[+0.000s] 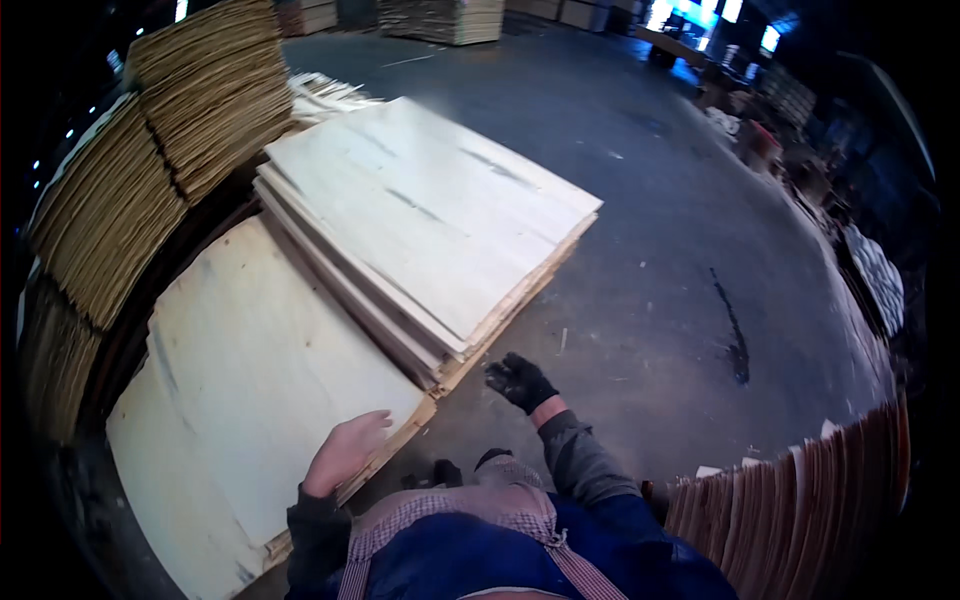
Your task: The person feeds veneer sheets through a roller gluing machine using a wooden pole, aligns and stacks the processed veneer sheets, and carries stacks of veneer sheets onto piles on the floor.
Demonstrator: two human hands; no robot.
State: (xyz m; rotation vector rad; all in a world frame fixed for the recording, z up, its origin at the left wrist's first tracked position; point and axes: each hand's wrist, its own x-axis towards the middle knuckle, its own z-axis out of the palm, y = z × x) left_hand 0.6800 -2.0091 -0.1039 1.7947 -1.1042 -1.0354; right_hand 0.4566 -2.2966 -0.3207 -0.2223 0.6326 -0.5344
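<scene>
My left hand, bare, is over the front edge of a low stack of pale veneer sheets. Its fingers stretch to the right with nothing seen in them; whether they touch the top sheet I cannot tell. A black glove covers my right hand, which hangs over the floor just off the near corner of a second, higher stack of pale sheets. The fingers of that hand are apart and hold nothing visible. Grey streaks mark the top of the higher stack, and its layers sit unevenly along the left side.
Tall piles of brownish veneer rise behind the stacks on the left. At lower right stands a row of thin sheets on edge. Grey concrete floor with a dark streak stretches to the right. More stacked boards stand far off.
</scene>
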